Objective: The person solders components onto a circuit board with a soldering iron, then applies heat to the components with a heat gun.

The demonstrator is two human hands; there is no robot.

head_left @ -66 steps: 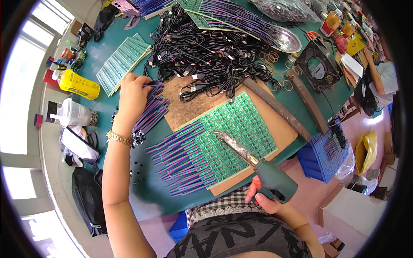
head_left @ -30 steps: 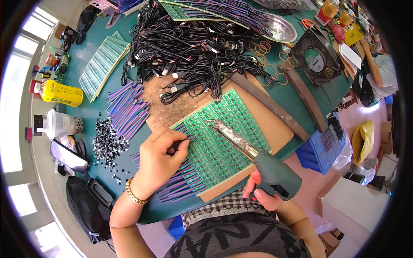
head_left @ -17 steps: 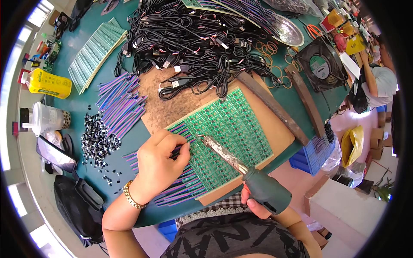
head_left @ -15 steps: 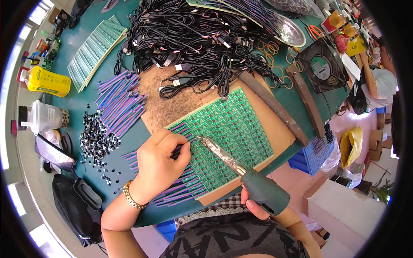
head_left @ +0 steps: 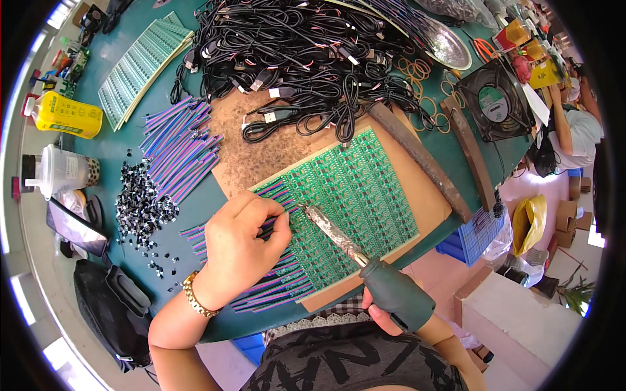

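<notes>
Your pinched left grip point(head_left: 244, 238) brought a wire point(head_left: 285, 205) to the board point(head_left: 352, 208), so the iron point(head_left: 398, 296) your right grip point(head_left: 380, 318) hugged was near.

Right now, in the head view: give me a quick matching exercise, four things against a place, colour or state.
Things:
1. Soldering iron
2. Fan
3. Bottle
4. Cables

Descriptions:
A. black, square-framed
B. in a tangled heap
C. held in the right hand
D. yellow, on the left

Pairs: 1-C, 2-A, 3-D, 4-B
</notes>
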